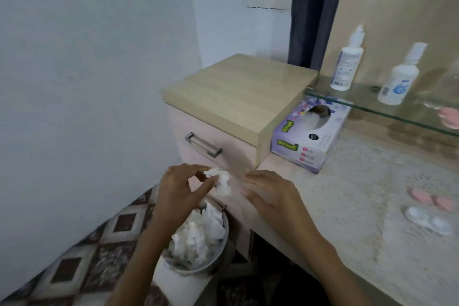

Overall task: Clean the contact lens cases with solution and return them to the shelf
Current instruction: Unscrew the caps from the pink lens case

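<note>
The left hand pinched a crumpled tissue, the right hand hung slack, while 2 lens cases lay on the counter, probably light and slick, best pinched across their caps.

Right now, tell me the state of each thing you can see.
Left hand: pinching a crumpled tissue above the bin.
Right hand: open, empty.
Bin: full of tissues.
Drawer: closed.
Tissue box: top open.
Tall bottle, short bottle: upright on glass shelf.
Pink case, white case: lying on counter, off shelf.
</note>
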### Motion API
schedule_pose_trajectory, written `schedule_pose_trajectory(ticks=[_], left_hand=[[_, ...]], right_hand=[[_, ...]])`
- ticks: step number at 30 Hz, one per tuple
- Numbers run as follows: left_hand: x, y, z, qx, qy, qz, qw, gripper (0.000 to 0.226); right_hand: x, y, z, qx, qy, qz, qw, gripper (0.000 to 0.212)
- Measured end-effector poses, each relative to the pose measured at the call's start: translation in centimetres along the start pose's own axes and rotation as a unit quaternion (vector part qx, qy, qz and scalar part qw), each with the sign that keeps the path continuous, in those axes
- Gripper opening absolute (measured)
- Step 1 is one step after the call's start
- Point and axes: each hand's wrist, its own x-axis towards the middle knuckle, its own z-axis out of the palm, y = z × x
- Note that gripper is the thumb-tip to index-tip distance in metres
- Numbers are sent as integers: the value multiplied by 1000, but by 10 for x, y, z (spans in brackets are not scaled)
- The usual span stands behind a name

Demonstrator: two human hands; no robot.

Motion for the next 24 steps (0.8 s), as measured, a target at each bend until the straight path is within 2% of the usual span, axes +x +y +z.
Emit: schedule_pose_trajectory(ticks=[2, 8, 11, 15, 19, 21, 24], left_hand=[[-11, -25, -12, 25, 14, -22, 999, 29], [-49, -86, -31, 77, -4, -115, 990, 36], [-70, -121, -25, 116, -21, -163, 980, 22], [-93, -162, -5, 131, -45, -245, 960, 30], [-106, -181, 20, 177, -59, -321, 929, 17], [-111, -192, 32, 191, -104, -345, 913, 18], [-126, -211, 47, 186, -223, -356, 888, 24]], right_hand=[[9, -10, 21, 20, -18, -17, 999, 30], [19, -16, 89, 52, -93, -16, 994, 30], [22, -4, 121, 44, -122, 18, 991, 29], [19, 20, 160, 26, -170, 66, 983, 31], [10, 37, 184, 9, -191, 109, 976, 30], [6, 43, 193, 8, -200, 122, 972, 30], [3, 47, 200, 4, -224, 135, 965, 32]])
